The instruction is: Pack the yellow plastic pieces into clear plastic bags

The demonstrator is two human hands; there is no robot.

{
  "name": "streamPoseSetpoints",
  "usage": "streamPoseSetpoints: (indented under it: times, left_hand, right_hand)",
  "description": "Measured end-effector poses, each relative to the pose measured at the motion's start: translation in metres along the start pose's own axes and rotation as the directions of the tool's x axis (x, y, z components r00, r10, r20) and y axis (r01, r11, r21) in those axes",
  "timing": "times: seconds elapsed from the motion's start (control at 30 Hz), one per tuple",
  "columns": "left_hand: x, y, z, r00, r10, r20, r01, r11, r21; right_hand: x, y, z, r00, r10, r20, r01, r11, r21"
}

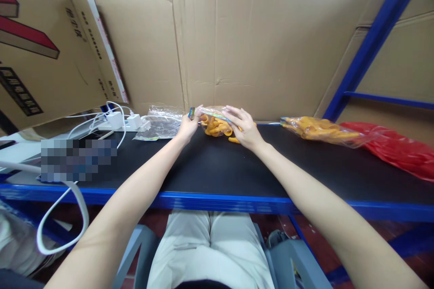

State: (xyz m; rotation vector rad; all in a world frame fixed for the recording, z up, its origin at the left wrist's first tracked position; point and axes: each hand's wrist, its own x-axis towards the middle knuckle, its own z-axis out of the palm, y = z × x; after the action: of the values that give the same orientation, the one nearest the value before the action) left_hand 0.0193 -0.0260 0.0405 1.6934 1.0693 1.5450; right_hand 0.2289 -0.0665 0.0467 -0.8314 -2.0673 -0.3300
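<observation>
A clear plastic bag (213,111) with a colourful printed top strip stands near the back of the black tabletop, between my hands. Curved orange-yellow plastic pieces (214,126) show in and around its lower part; their exact kind is unclear. My left hand (189,125) pinches the bag's left upper edge, beside a small dark printed label. On the other side, my right hand (244,130) has its fingers closed over the right upper edge. One loose orange piece (233,140) lies on the table just under my right hand.
Flat clear bags (159,124) lie left of my hands, near a white power strip (127,122) with chargers and cables. To the right are a filled bag of orange pieces (315,130) and a red plastic bag (393,144). A cardboard panel (264,49) walls the back.
</observation>
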Motion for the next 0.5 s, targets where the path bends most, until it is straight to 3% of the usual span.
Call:
streamPoseSetpoints:
  times: [0.13, 0.23, 0.4, 0.5]
  left_hand:
    - [-0.003, 0.008, 0.003, 0.998, -0.013, -0.060, 0.015, 0.999, 0.037]
    - [-0.002, 0.002, 0.004, 0.998, -0.002, -0.067, 0.005, 0.999, 0.043]
    - [0.001, -0.010, -0.001, 0.976, 0.210, -0.057, -0.189, 0.949, 0.254]
    - [-0.003, -0.004, -0.003, 0.948, 0.319, 0.016, -0.300, 0.870, 0.391]
  right_hand:
    - [0.000, 0.004, 0.004, 0.992, 0.067, -0.105, -0.052, 0.990, 0.134]
    - [0.000, 0.007, 0.008, 0.984, 0.143, -0.110, -0.119, 0.973, 0.200]
    - [0.000, 0.006, 0.009, 0.986, 0.126, -0.111, -0.095, 0.963, 0.251]
    - [0.002, 0.002, 0.002, 0.972, 0.129, -0.197, -0.088, 0.976, 0.201]
